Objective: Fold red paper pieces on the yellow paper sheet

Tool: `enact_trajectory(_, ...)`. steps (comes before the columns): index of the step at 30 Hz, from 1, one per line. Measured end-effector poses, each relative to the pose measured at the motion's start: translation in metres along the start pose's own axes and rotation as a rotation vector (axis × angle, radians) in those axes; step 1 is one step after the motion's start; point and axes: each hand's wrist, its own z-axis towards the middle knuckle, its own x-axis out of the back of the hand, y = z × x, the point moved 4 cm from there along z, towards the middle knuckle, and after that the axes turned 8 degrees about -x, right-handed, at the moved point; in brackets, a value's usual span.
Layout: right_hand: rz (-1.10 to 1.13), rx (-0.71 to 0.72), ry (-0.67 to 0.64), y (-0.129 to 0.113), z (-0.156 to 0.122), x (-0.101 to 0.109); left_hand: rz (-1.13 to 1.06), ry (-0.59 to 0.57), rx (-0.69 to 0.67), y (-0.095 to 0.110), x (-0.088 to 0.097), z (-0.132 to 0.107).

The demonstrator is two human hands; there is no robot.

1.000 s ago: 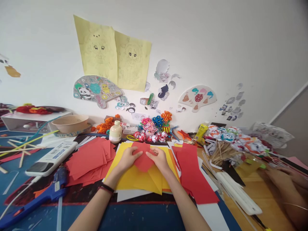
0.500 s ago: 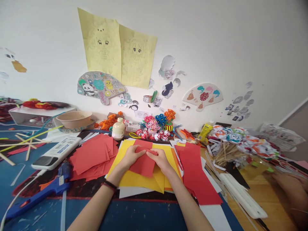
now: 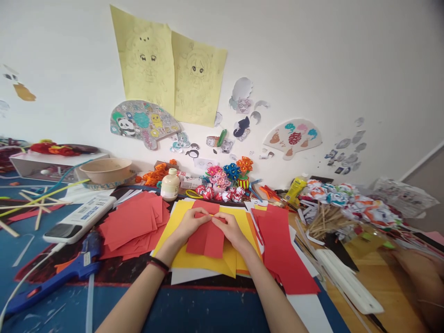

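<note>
Both hands hold one piece of red paper (image 3: 212, 241) by its upper part, over a pile of yellow paper (image 3: 194, 262). A crease runs down the middle of the red piece, and its two halves catch the light differently. My left hand (image 3: 192, 224) pinches it from the left, with a dark band at the wrist. From the right, my right hand (image 3: 229, 227) pinches it, thumb tips almost touching at the crease. More red paper shows just behind the hands. To the left lies a stack of cut red sheets (image 3: 133, 224).
A long red strip (image 3: 282, 249) lies on the right. On the left are a blue glue gun (image 3: 58, 277) and a white power strip (image 3: 81, 219). A glue bottle (image 3: 170, 185) stands behind the pile. At the far right edge is another person's blurred arm (image 3: 421, 277).
The thumbs have drawn closer together on the red paper. A crease down its middle now shows clearly, where the sheet looked flatter before.
</note>
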Motion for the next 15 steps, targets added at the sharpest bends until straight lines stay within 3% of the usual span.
enact_trajectory(10, -0.024, 0.009, -0.011, -0.0038, -0.0006, -0.0001, 0.088, -0.011, -0.125, 0.0039, 0.0008, 0.0004)
enact_trajectory(15, -0.03, 0.055, -0.028, -0.009, 0.0005, 0.0002, 0.135, -0.037, -0.108, 0.0032, 0.0009, -0.0008)
